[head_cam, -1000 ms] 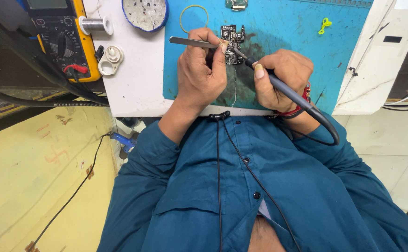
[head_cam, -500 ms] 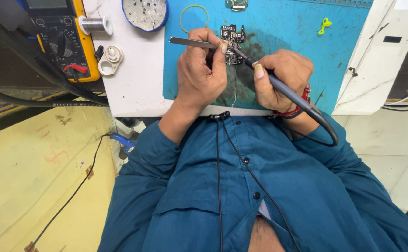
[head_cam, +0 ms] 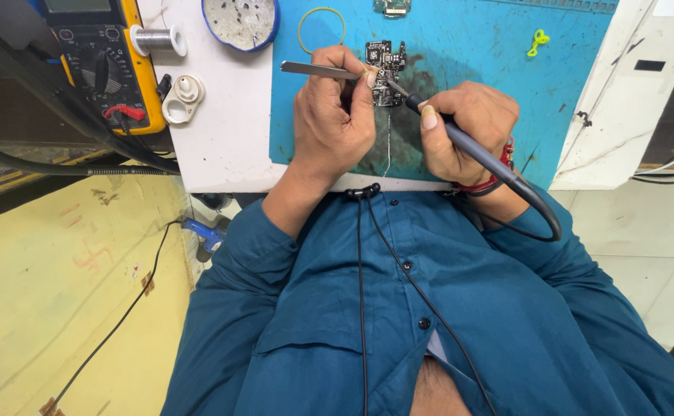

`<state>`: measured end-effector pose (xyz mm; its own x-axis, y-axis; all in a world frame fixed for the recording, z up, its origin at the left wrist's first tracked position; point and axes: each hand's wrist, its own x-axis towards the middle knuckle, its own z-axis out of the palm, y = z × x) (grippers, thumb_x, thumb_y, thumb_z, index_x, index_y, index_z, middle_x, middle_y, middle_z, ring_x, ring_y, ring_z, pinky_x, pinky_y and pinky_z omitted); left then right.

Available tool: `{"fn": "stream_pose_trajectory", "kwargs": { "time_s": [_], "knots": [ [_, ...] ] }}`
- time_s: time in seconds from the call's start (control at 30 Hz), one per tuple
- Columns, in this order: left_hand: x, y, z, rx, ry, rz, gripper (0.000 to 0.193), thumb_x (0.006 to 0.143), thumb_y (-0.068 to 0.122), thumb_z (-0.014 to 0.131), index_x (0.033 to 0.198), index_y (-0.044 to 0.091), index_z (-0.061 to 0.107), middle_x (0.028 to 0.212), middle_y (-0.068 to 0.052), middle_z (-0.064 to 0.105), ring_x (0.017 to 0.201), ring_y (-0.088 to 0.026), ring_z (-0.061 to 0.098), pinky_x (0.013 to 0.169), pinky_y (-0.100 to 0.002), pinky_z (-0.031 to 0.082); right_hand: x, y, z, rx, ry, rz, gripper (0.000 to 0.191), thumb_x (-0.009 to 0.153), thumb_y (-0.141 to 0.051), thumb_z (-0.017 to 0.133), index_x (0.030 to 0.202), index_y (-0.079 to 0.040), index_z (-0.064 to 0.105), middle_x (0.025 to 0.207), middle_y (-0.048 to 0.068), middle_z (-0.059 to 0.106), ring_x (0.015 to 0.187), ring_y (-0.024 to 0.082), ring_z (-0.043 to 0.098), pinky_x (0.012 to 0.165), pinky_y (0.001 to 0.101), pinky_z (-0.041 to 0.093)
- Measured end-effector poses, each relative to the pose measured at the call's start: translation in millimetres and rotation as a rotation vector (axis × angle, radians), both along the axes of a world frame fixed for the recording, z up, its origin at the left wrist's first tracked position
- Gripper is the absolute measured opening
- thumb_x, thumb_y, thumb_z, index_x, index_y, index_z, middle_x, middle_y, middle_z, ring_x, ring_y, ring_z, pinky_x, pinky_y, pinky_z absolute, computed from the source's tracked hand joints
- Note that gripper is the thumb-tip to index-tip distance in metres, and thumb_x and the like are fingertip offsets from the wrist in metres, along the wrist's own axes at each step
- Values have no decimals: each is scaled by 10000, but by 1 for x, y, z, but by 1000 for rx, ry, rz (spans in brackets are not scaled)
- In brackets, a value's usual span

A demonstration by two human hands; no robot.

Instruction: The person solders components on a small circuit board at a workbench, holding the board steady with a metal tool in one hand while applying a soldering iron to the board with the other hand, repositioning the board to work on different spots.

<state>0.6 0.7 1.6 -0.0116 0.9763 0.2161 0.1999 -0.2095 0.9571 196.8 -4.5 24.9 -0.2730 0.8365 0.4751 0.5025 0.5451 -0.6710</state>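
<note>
While the board lies flat on the blue mat, between my hands, I judge it light, stiff and fragile, best held by its edges. My left hand is clamped on tweezers, tips at the board. My right hand grips the iron like a pen, tip on the board. Meter, solder spool and dish sit off left.

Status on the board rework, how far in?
Set up: small circuit board lies on the blue mat, solder spool beside the multimeter. In hand: left hand holds tweezers at the board, right hand puts the soldering iron tip on it. Joints too small to judge.
</note>
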Motion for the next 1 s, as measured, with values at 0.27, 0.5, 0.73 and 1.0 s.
{"fn": "stream_pose_trajectory", "kwargs": {
  "time_s": [0.27, 0.5, 0.73, 1.0],
  "knots": [
    [0, 0, -1, -6, -1, -2, 228, 1050, -42, 628, 1181, 64, 474, 894, -34, 653, 686, -82, 636, 613, -244, 513, 2, 1, 1, 3, -24, 31, 91, 1016, -95, 663, 951, -34, 642, 758, 97, 633, 649, 282, 609, 578, 373, 453],
    [0, -1, -2, -8, -9, -1, 232, 1049, -42, 621, 1191, 59, 468, 928, -46, 667, 701, -84, 646, 620, -242, 522, 2, 1, 1, -6, -35, 22, 97, 1012, -98, 675, 942, -35, 651, 734, 95, 612, 637, 285, 597, 572, 378, 445],
    [-1, 0, -3, 4, 1, 3, 235, 1053, -42, 631, 1188, 63, 471, 922, -47, 661, 713, -90, 661, 633, -247, 533, 1, 0, 1, 4, -18, 17, 99, 1023, -98, 669, 951, -35, 642, 767, 101, 642, 651, 285, 609, 579, 375, 452],
    [0, 0, -3, 7, -15, 3, 237, 1048, -49, 623, 1189, 61, 469, 947, -59, 668, 724, -94, 664, 635, -246, 537, 1, 1, 1, 2, -36, 26, 86, 1004, -89, 679, 947, -31, 652, 739, 96, 617, 638, 287, 601, 573, 380, 450]
  ]
}}
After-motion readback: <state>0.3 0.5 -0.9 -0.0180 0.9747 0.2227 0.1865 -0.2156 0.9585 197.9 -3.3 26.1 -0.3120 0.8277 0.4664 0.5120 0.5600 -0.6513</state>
